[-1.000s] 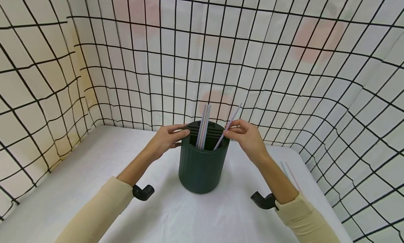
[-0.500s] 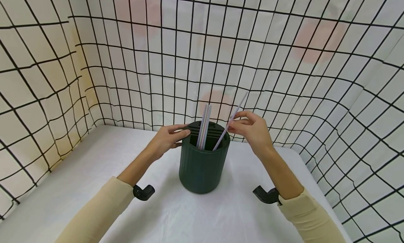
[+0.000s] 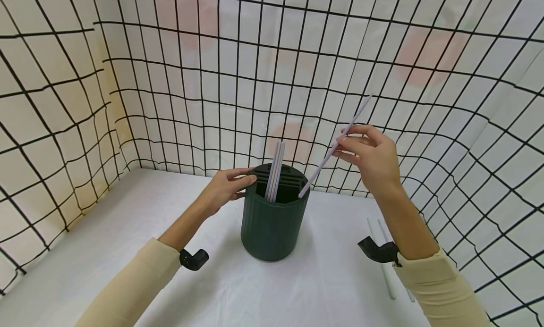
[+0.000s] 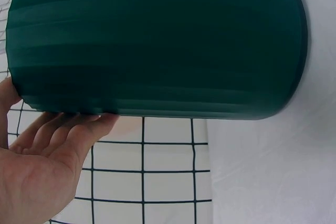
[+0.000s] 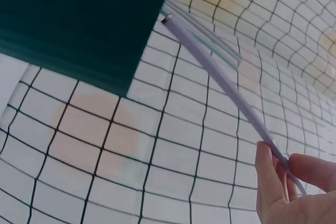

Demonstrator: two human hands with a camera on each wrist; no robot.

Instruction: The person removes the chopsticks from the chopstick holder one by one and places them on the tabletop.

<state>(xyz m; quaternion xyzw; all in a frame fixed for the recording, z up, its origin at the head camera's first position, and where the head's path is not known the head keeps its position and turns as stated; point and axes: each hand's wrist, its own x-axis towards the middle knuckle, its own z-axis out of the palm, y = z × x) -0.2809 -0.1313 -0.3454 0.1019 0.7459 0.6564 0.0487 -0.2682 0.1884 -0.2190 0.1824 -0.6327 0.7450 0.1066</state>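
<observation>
On the white surface [image 3: 221,294] stands a dark green container [image 3: 272,232], upright, slots at the back of its top, larger opening in front. Left hand [image 3: 227,188]: grip clamped on the container's top edge, thumb at the rim, other fingers against the side. Right hand [image 3: 374,159], raised to the right: grip pinched on a light purple stick [image 3: 326,158], thumb against fingers. Stick slants, upper end up and right, lower end at the container's right rim; contact, can't tell. Pale sticks [image 3: 275,171] stand bunched in the front opening, leaning slightly. 2 loose sticks [image 3: 387,282] lie near the right forearm, partly hidden. Black wire grid [image 3: 218,73] behind.
</observation>
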